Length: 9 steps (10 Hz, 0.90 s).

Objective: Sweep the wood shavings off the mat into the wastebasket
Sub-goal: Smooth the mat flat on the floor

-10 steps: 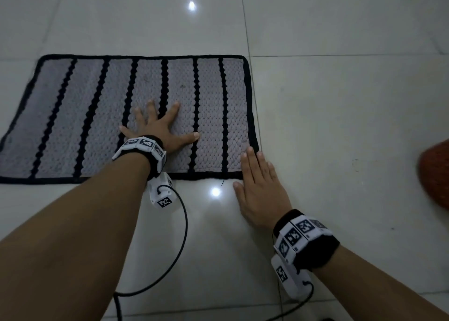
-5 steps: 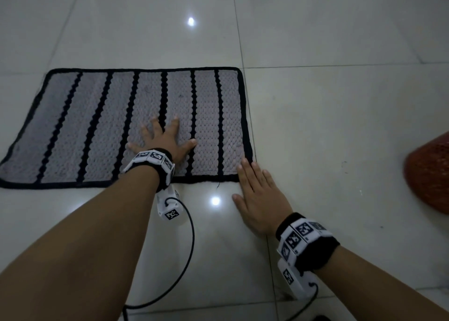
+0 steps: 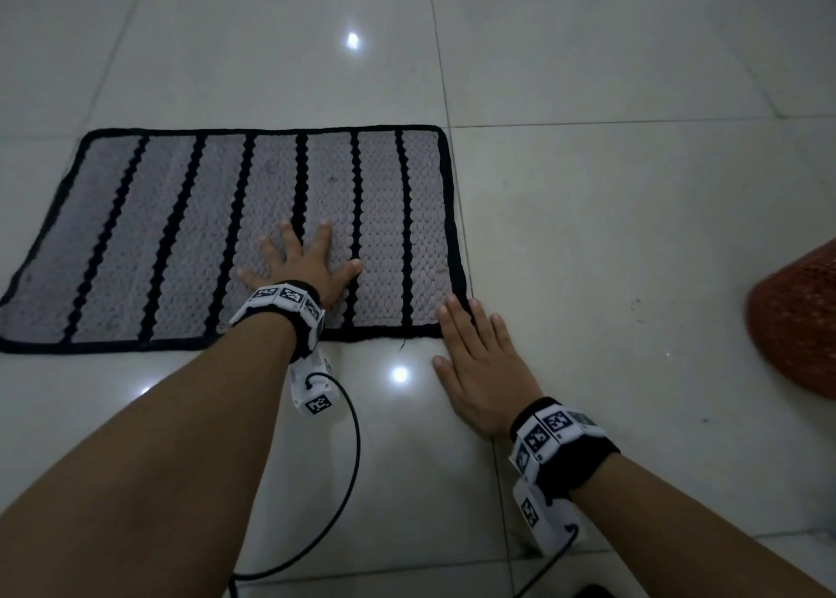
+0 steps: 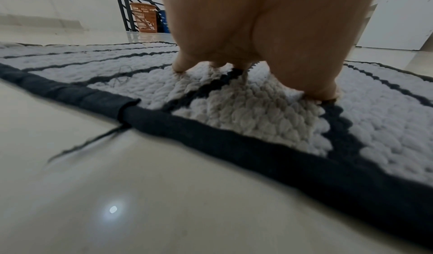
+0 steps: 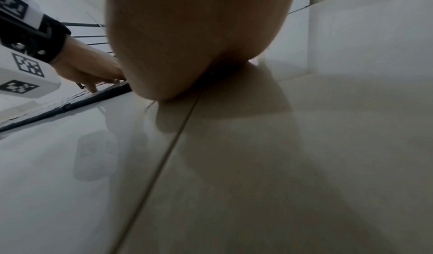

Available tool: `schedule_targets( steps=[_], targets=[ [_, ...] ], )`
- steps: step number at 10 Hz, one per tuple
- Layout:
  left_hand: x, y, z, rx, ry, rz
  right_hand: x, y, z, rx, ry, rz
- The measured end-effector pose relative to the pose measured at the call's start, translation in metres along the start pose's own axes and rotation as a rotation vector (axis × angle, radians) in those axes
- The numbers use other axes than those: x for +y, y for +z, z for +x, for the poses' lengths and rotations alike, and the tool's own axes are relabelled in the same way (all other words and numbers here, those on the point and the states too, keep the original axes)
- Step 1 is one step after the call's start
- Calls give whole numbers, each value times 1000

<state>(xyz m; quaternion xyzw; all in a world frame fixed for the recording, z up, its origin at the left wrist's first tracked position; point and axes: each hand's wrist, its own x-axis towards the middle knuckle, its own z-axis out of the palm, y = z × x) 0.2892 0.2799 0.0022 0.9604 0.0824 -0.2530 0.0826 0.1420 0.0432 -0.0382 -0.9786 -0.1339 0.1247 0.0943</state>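
Nearest you, your right hand (image 3: 482, 371) lies flat on the tiled floor (image 3: 610, 235) at about 5 o'clock, fingers straight and together, holding nothing; its fingertips (image 3: 450, 301) touch the mat's near right corner. Just beyond, near the middle of the head view, your left hand (image 3: 301, 265) presses palm-down on the mat (image 3: 181, 244) with fingers spread wide, also holding nothing. The mat stretches off toward 9 o'clock, grey with black stripes and a black border. At 3 o'clock, well apart from the mat, sits the orange mesh wastebasket (image 3: 800, 321).

As a judgement, the sweeping looks mostly done or barely needed: you can see no clear wood shavings on the mat, only faint dark flecks on it and some on the floor near the wastebasket.

The dim light and knobbly pile could hide fine shavings. The wastebasket is cut off by the frame edge, so its contents cannot be seen. The right wrist view is mostly blocked by your palm.
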Motion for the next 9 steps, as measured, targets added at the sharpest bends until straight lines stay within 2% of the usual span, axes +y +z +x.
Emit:
schedule_targets(
  steps=[1, 2, 3, 4, 5, 6, 8, 9],
  targets=[
    [2, 1, -1, -2, 1, 19, 1, 1, -4, -10, -1, 0],
    [10, 6, -3, 61, 18, 39, 2, 1, -7, -9, -12, -4],
    [26, 17, -12, 154, 135, 83, 0, 1, -7, -6, -7, 6],
    [47, 33, -26, 124, 266, 155, 2, 0, -5, 5, -21, 18],
    [65, 41, -38, 49, 285, 173, 5, -13, -7, -4, -56, 77],
    [78, 29, -52, -33, 323, 188, 3, -35, -5, -19, -24, 132],
    [97, -43, -124, -274, 520, 182, -12, -116, -16, -86, -46, 98],
    [106, -96, -177, -407, 555, 154, -34, -187, -45, -224, 4, 157]
  ],
)
